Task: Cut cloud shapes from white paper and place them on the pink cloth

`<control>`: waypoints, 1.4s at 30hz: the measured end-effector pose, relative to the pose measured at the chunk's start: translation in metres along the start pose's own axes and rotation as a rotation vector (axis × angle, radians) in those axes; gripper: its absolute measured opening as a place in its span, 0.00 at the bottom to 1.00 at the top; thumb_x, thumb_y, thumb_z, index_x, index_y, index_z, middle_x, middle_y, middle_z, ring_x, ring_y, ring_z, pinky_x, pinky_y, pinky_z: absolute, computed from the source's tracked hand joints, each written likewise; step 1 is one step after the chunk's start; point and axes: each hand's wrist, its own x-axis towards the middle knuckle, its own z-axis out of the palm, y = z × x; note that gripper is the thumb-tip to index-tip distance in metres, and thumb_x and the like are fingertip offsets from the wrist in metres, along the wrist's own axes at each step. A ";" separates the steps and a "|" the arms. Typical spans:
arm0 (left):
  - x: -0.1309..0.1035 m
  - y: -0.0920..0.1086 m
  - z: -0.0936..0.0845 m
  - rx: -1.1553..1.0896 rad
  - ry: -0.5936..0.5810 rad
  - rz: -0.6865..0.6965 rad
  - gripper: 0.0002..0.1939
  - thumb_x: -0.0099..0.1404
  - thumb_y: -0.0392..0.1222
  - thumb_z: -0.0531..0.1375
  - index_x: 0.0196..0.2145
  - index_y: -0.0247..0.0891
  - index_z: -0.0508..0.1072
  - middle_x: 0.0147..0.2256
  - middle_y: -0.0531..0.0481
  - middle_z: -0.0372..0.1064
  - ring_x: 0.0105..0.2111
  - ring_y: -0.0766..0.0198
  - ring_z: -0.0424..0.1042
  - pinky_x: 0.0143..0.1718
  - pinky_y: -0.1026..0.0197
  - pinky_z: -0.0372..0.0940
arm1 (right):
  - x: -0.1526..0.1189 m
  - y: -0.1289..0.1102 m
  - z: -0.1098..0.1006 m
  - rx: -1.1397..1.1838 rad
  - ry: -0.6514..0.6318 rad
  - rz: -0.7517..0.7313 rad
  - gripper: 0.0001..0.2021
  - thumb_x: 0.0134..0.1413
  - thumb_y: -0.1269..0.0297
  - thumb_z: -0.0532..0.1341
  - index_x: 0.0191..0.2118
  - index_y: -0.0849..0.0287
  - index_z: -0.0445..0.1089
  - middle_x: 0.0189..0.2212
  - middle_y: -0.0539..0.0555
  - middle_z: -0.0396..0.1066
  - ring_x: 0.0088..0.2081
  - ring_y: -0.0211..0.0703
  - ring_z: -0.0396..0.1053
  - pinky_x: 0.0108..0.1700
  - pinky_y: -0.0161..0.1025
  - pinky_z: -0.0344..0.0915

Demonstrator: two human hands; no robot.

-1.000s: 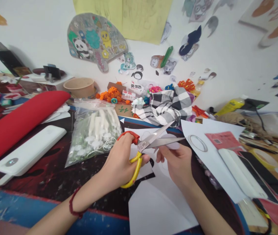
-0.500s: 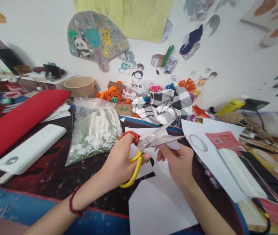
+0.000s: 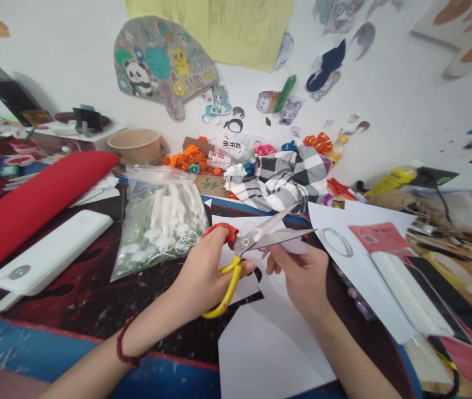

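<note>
My left hand (image 3: 205, 271) is closed round the red and yellow handles of the scissors (image 3: 247, 241), whose blades stand apart and point right. My right hand (image 3: 306, 271) pinches a small piece of white paper (image 3: 294, 245) beside the blades. Below both hands, white sheets (image 3: 265, 354) lie on the dark table top (image 3: 169, 316). Left of the scissors is a clear plastic bag (image 3: 161, 221) of white and green pieces.
A white power bank (image 3: 53, 249) and a red cushion-like object (image 3: 40, 205) lie at left. Checked cloth (image 3: 286, 174) is heaped at the back. At right are paper, a tape roll (image 3: 447, 269) and phone-like objects.
</note>
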 end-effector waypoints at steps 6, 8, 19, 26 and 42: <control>0.000 0.001 0.000 -0.011 -0.003 0.002 0.12 0.62 0.46 0.59 0.38 0.38 0.61 0.35 0.49 0.64 0.33 0.60 0.63 0.36 0.58 0.57 | 0.000 0.000 -0.001 -0.003 -0.005 0.015 0.07 0.58 0.63 0.66 0.29 0.57 0.77 0.15 0.47 0.68 0.19 0.35 0.64 0.22 0.35 0.55; 0.001 0.001 0.000 -0.015 -0.005 0.000 0.13 0.62 0.47 0.59 0.38 0.39 0.61 0.35 0.49 0.64 0.33 0.60 0.63 0.36 0.58 0.58 | 0.000 0.000 -0.001 0.012 -0.007 0.025 0.07 0.58 0.63 0.66 0.29 0.57 0.77 0.15 0.47 0.67 0.19 0.35 0.63 0.22 0.35 0.55; 0.000 0.000 0.000 -0.012 -0.011 -0.023 0.13 0.62 0.47 0.59 0.37 0.39 0.60 0.35 0.49 0.65 0.34 0.60 0.63 0.36 0.58 0.58 | 0.001 0.000 -0.002 0.038 -0.010 0.039 0.08 0.57 0.63 0.67 0.29 0.58 0.77 0.15 0.48 0.68 0.19 0.36 0.63 0.22 0.36 0.55; 0.000 0.002 -0.002 -0.003 -0.017 -0.011 0.12 0.63 0.46 0.60 0.36 0.40 0.59 0.35 0.50 0.65 0.33 0.61 0.63 0.36 0.58 0.59 | 0.001 -0.001 -0.002 0.042 -0.005 0.036 0.07 0.56 0.63 0.67 0.30 0.58 0.78 0.15 0.48 0.68 0.19 0.36 0.63 0.22 0.36 0.54; 0.000 -0.001 -0.004 0.027 -0.028 -0.025 0.12 0.63 0.46 0.60 0.37 0.40 0.60 0.36 0.50 0.65 0.35 0.60 0.64 0.38 0.58 0.60 | 0.002 -0.004 0.000 0.014 0.022 -0.020 0.08 0.56 0.62 0.67 0.28 0.59 0.77 0.22 0.51 0.74 0.18 0.35 0.65 0.21 0.36 0.59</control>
